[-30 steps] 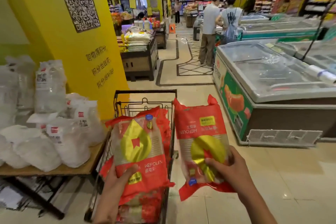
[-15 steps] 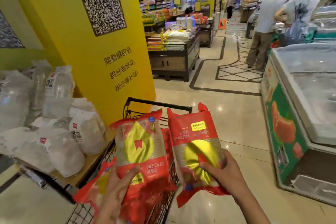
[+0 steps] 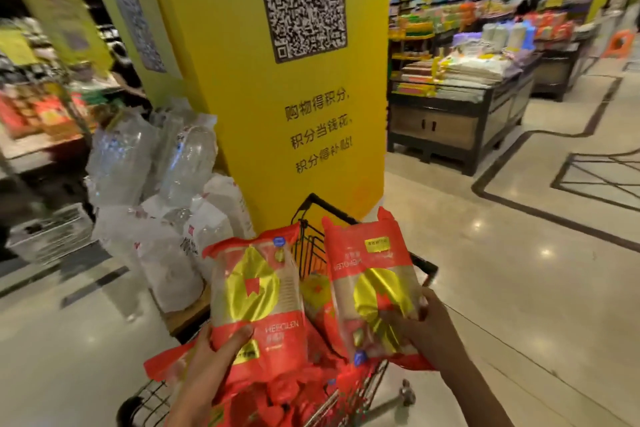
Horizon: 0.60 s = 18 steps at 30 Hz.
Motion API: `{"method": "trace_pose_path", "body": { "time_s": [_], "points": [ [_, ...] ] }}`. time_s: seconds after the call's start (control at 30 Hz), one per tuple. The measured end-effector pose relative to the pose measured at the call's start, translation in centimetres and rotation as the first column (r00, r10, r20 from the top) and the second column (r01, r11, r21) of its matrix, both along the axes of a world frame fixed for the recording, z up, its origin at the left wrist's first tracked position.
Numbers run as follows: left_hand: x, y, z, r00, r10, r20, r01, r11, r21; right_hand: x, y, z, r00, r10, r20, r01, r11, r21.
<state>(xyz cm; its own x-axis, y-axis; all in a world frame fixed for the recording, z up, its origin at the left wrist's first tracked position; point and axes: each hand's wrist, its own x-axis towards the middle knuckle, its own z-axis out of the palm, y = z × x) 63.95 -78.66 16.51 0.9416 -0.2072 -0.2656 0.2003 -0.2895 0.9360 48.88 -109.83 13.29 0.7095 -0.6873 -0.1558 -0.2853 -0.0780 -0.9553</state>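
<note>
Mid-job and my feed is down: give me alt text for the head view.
The left hand grips the left packet and the right hand the right packet, both red and gold, above a wire shopping cart holding more red packets. Ahead stands a yellow pillar with a QR code; clear bagged goods sit left of it.

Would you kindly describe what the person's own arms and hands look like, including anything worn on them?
The left hand and right hand are bare, without gloves. The left forearm and right forearm are uncovered down to the frame's edge, so no sleeve or cuff shows. No watch or bracelet is visible at either wrist.
</note>
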Motion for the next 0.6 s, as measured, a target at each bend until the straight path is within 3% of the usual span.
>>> {"method": "trace_pose_path", "body": {
  "time_s": [0.23,0.37,0.47,0.6],
  "points": [
    [3.4,-5.9,-2.9,0.959,0.244,-0.146,-0.248,0.969,-0.013,8.8,-7.8,-1.8,0.954,0.211,-0.213,-0.218,0.976,-0.009],
    [4.2,-7.9,-4.3,0.941,0.285,-0.183,-0.298,0.953,-0.046,14.2,-10.2,-2.8,0.886,0.345,-0.311,-0.371,0.928,-0.026],
    [4.9,-9.1,-5.6,0.943,0.273,-0.192,-0.28,0.96,-0.009,18.2,-10.3,-4.2,0.825,0.44,-0.355,-0.465,0.885,0.017],
    [4.3,-9.2,-8.8,0.891,0.385,-0.239,-0.383,0.922,0.058,21.7,-10.3,-7.2,0.741,0.563,-0.365,-0.563,0.818,0.119]
  ]
}}
